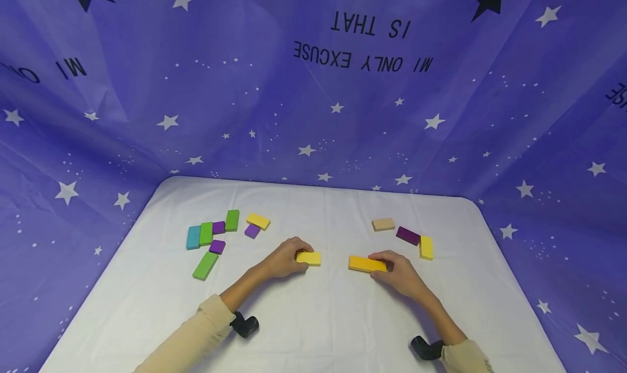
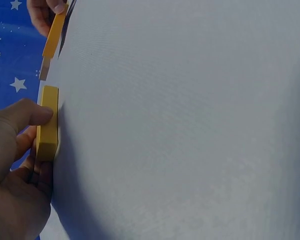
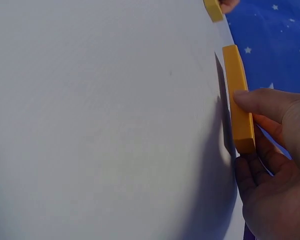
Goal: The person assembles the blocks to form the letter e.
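My left hand (image 1: 288,257) pinches a light yellow block (image 1: 309,259) between thumb and fingers, near the middle of the white table. In the left wrist view the thumb lies on one long side of this yellow block (image 2: 48,125). To the right, my right hand (image 1: 398,274) grips a longer orange-yellow block (image 1: 362,263) by its right end. The right wrist view has the orange-yellow block (image 3: 238,100) slightly above the cloth, casting a shadow. A gap separates the two held blocks, whose near ends point toward each other.
On the left lie a blue block (image 1: 193,237), several green blocks (image 1: 205,266), purple blocks (image 1: 217,246) and a yellow block (image 1: 258,221). On the right are a beige block (image 1: 383,224), a dark purple block (image 1: 408,236) and a yellow block (image 1: 426,248). A starry purple curtain (image 1: 274,144) surrounds the table.
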`<control>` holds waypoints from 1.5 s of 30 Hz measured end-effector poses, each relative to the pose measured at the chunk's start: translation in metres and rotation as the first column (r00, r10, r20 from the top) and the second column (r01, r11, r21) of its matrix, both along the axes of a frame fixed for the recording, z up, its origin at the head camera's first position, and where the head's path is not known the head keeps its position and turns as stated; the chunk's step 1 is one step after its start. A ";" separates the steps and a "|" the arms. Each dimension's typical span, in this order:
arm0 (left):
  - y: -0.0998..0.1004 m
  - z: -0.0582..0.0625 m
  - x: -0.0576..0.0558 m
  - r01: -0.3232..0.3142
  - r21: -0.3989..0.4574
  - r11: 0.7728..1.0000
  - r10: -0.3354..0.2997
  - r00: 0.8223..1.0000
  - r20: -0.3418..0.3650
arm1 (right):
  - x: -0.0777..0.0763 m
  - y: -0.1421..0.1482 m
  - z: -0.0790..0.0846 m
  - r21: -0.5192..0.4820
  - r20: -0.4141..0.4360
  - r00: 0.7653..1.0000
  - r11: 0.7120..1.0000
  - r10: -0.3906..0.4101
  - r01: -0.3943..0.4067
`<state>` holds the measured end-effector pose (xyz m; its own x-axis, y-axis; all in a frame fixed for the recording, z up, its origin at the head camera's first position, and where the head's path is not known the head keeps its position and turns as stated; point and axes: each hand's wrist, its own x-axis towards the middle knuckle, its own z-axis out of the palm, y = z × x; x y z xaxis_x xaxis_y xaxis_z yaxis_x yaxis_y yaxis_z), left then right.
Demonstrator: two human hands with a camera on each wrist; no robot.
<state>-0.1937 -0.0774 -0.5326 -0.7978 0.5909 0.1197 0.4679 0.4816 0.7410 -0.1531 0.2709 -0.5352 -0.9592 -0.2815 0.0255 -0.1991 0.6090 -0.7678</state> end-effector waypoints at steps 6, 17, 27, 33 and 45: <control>0.002 -0.001 -0.001 -0.003 -0.017 1.000 0.003 1.000 0.026 | -0.009 -0.019 -0.001 -0.026 -0.003 1.000 0.999 0.031 -0.031; 0.001 0.000 -0.002 -0.001 -0.006 1.000 0.001 1.000 0.032 | -0.017 -0.043 0.001 -0.039 0.010 0.998 0.997 0.063 -0.062; 0.002 0.002 -0.002 -0.006 -0.009 1.000 0.006 0.999 0.051 | -0.020 -0.056 -0.003 -0.026 -0.027 0.994 0.994 0.103 -0.104; 0.003 0.001 -0.002 -0.007 -0.020 1.000 0.008 0.998 0.064 | -0.021 -0.062 -0.003 -0.019 -0.037 0.993 0.993 0.116 -0.117; 0.001 0.004 -0.002 0.000 -0.016 1.000 0.001 0.997 0.073 | -0.024 -0.066 -0.003 -0.008 -0.007 0.995 0.995 0.100 -0.100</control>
<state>-0.1958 -0.0761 -0.5282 -0.8045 0.5917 0.0518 0.4126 0.4938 0.7655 -0.1770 0.2047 -0.5384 -0.9261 -0.3757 0.0347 -0.2639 0.5793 -0.7712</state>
